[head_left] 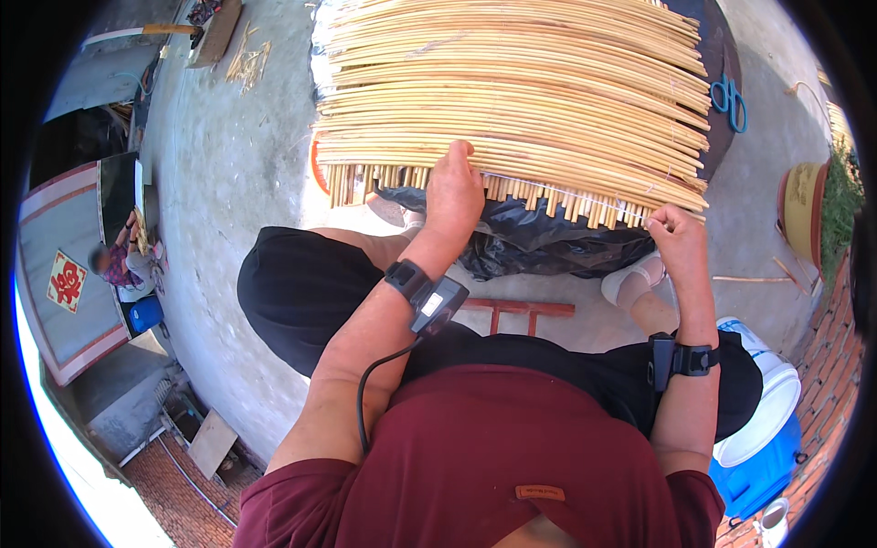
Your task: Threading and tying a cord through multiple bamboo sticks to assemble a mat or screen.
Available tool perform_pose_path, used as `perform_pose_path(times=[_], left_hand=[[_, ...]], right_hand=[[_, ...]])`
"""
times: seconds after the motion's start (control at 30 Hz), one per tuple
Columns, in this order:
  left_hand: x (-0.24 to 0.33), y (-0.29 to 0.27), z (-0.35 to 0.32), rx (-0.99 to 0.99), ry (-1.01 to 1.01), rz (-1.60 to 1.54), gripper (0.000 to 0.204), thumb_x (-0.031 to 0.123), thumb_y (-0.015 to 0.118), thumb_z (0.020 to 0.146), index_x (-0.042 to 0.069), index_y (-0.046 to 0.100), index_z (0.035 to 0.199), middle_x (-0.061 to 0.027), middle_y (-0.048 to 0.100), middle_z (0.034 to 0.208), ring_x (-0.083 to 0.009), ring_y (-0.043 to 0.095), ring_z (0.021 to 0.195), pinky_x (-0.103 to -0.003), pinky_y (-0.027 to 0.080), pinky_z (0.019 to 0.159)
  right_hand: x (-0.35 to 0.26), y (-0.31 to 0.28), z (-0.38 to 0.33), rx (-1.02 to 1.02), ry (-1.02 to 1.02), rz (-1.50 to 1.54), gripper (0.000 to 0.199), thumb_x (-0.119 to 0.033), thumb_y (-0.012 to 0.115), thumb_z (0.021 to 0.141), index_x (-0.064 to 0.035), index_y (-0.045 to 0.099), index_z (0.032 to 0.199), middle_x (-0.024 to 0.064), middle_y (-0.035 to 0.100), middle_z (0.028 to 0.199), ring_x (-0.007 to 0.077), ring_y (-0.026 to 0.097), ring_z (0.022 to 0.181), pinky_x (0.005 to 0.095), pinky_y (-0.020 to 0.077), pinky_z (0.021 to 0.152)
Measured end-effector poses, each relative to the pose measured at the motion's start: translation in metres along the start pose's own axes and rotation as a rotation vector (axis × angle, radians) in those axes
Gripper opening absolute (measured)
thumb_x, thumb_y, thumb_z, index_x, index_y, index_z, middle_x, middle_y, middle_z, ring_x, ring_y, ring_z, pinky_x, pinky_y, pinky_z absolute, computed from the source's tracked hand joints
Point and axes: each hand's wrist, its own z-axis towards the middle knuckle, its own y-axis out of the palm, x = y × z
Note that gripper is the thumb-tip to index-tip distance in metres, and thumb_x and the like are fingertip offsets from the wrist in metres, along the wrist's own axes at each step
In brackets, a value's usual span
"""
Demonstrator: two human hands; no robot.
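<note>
The reed mat looks light and stiff, best held by the near edge left hand and right hand seem to pinch.

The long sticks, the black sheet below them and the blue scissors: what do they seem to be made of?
Long sticks: probably dried reed or cane, smooth, faintly glossy; the straw-yellow colour suggests it. Black sheet: likely plastic film, given its shiny creases. Blue scissor handles: perhaps plastic, evenly coloured.
</note>
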Motion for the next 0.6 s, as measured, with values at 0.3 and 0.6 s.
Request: perform_pose_path(times=[0.3,0.6], left_hand=[[0.006,0.0,0.004,-0.009,0.049,0.041,0.024,-0.002,0.054,0.077,0.004,0.049,0.1,-0.0172,0.057,0.072,-0.0369,0.057,0.074,-0.046,0.045,0.065],[0.009,0.007,0.006,-0.069,-0.016,0.023,0.025,-0.001,0.054,0.077,0.006,0.048,0.1,-0.0194,0.058,0.069,-0.0402,0.058,0.07,-0.049,0.044,0.061]], right_hand=[[-0.015,-0.009,0.0,0.003,0.051,-0.038,0.013,-0.015,0.064,0.076,-0.0029,0.062,0.079,0.0096,0.06,0.065,0.0161,0.055,0.058,0.0299,0.0441,0.058],[-0.015,-0.024,-0.006,-0.027,0.028,-0.085,0.015,-0.016,0.066,0.075,-0.0025,0.063,0.08,0.0108,0.061,0.066,0.0186,0.057,0.06,0.0306,0.0446,0.058]])
